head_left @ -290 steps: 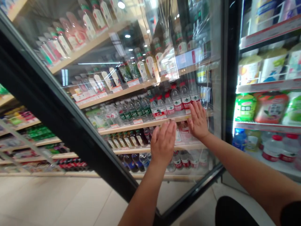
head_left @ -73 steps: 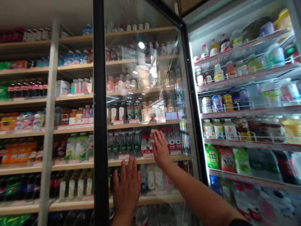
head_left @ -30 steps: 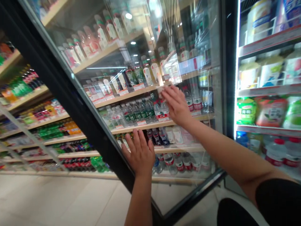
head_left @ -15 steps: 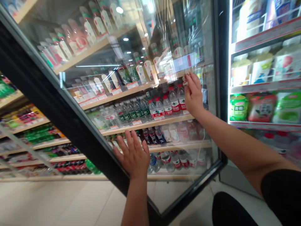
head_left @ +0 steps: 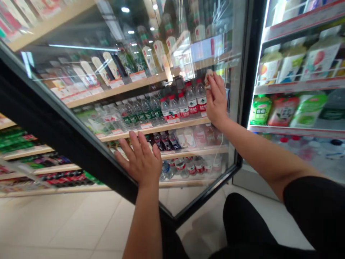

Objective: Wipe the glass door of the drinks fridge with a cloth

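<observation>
The glass door [head_left: 205, 196] of a drinks cooler stands swung out in front of me, with a black frame and a clear pane. My left hand [head_left: 141, 162] lies against the pane beside the black frame, its fingers spread and holding nothing. Farther up and to the right, my right hand [head_left: 217, 100] presses a crumpled pale cloth [head_left: 208, 77] to the glass. Fingers cover much of the cloth. Seen through the pane, red-capped water bottles [head_left: 184, 105] stand on a shelf behind it.
On the right, the lit cooler [head_left: 296, 130] holds several drink bottles on its shelves. More shelves of bottles [head_left: 72, 178] run along the left. Pale floor tiles [head_left: 67, 223] lie below, and my dark-clothed knee [head_left: 242, 219] is near the door's lower corner.
My view has shifted, so the door, shelves and both hands appear higher and farther left. More of the cloth shows at my right fingertips. My left hand stays flat on the pane.
</observation>
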`<state>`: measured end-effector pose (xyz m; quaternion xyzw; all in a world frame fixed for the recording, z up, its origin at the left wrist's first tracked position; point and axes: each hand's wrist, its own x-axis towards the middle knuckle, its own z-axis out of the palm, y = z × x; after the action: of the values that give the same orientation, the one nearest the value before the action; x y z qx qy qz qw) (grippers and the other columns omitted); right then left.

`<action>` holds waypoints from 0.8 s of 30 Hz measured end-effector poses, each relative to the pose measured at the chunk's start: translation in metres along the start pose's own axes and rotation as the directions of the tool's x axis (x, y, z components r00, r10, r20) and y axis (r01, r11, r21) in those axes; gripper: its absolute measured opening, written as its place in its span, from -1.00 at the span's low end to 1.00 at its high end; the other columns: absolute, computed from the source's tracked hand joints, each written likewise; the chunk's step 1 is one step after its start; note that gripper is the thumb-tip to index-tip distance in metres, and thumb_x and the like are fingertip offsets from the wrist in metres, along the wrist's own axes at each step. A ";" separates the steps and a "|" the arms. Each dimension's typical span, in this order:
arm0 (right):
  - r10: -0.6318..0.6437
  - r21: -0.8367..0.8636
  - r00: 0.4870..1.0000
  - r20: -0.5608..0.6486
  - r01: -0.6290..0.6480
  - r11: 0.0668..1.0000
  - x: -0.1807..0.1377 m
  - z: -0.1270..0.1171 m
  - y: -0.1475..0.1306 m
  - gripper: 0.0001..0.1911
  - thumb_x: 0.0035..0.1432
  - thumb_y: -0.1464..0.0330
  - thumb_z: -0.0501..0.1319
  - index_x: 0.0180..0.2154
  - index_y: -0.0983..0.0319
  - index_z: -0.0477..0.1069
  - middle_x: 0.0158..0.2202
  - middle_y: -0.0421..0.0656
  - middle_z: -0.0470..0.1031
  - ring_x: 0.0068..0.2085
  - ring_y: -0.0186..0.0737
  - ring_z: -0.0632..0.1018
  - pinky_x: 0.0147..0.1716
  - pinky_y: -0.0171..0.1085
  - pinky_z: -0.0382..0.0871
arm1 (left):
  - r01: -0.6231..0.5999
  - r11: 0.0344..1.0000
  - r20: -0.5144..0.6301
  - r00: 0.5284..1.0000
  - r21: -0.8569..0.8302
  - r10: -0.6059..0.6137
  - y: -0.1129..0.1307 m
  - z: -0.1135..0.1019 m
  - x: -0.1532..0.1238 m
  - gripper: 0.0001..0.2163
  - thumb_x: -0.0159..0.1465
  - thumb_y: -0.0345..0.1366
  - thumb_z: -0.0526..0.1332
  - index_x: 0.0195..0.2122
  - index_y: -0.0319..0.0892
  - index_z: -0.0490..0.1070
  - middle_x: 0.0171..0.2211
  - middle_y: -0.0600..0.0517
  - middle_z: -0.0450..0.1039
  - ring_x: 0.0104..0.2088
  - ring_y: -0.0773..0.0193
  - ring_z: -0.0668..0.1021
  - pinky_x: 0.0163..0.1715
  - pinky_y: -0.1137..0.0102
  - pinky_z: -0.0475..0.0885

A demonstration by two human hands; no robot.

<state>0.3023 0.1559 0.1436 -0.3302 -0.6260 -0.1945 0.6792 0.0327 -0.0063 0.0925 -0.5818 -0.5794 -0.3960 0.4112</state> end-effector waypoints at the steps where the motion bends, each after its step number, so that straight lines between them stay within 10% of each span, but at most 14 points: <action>1: -0.005 0.007 1.000 0.002 0.005 1.000 -0.012 0.001 -0.004 -0.47 0.40 0.20 -0.19 0.34 0.06 0.05 0.39 -0.17 0.09 0.43 -0.13 0.03 0.39 0.13 -0.07 | -0.002 1.000 0.008 1.000 0.007 0.002 0.001 -0.001 0.000 -0.36 0.38 -0.17 0.04 0.42 -0.17 -0.19 0.42 -0.19 -0.12 0.42 -0.05 -0.20 0.34 -0.17 -0.28; 16: 0.140 -0.107 0.978 0.151 -0.125 0.986 -0.057 0.000 -0.022 -0.40 0.40 0.13 -0.22 0.41 -0.05 -0.25 0.44 -0.29 -0.11 0.46 -0.05 -0.19 0.42 0.18 -0.18 | 0.103 0.975 0.174 0.982 -0.195 -0.069 0.007 -0.010 0.006 -0.40 0.43 -0.10 -0.02 0.38 -0.32 -0.12 0.44 -0.15 -0.20 0.40 -0.10 -0.35 0.26 -0.22 -0.52; 24: 0.059 -0.116 0.997 0.044 -0.054 0.992 -0.019 0.002 -0.032 -0.33 0.40 0.05 -0.39 0.31 0.21 0.07 0.39 -0.16 0.06 0.43 -0.20 0.01 0.42 -0.07 -0.22 | 0.050 0.992 0.150 0.988 -0.115 -0.032 0.009 -0.014 0.005 -0.43 0.46 -0.14 -0.08 0.39 -0.36 -0.15 0.43 -0.20 -0.19 0.39 -0.13 -0.34 0.26 -0.22 -0.47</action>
<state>0.2762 0.1315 0.1321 -0.3908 -0.6201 -0.2031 0.6493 0.0425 -0.0179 0.1016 -0.6207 -0.5958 -0.3937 0.3237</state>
